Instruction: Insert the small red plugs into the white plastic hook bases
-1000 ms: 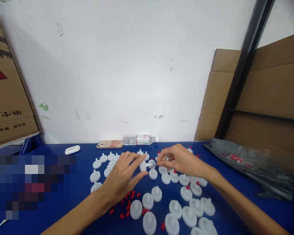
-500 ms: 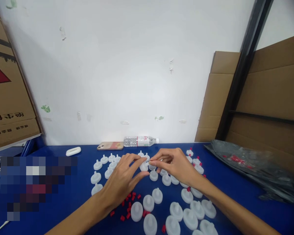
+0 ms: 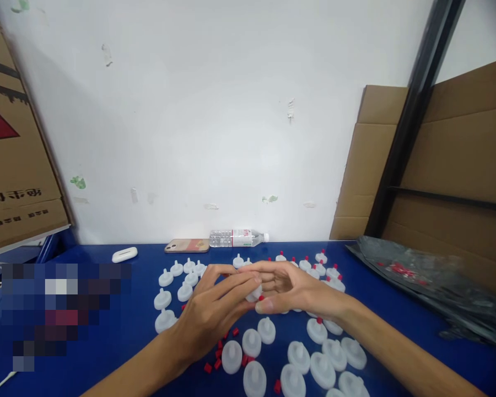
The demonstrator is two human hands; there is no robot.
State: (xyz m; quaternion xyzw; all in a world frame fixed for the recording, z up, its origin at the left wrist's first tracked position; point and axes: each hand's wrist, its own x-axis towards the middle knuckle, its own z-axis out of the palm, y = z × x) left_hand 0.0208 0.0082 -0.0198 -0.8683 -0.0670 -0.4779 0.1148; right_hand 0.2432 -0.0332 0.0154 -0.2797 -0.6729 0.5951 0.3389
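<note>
Both my hands meet above the middle of the blue table, around a white nozzle cap (image 3: 253,295) with a small red tip cover (image 3: 261,298). My left hand (image 3: 221,295) is closed on the cap, its fingers lying over the left and top of it. My right hand (image 3: 289,284) curls its fingers behind the cap, with the thumb beside the red tip; part of that contact is hidden. More white nozzle caps (image 3: 255,379) stand below my hands, nozzle up and bare. Loose red tip covers (image 3: 219,354) lie beside them. Behind my right hand, several caps (image 3: 321,256) wear red tips.
A phone (image 3: 187,245) and a lying water bottle (image 3: 237,238) rest along the wall. A white case (image 3: 124,255) is at the left. On the right lies a dark plastic bag (image 3: 430,292) with red pieces on it. Cardboard (image 3: 366,165) stands behind.
My right hand has gone from a fingertip pinch to cupping the cap, and my hands have closed together. The cap between them now shows its red tip toward me.
</note>
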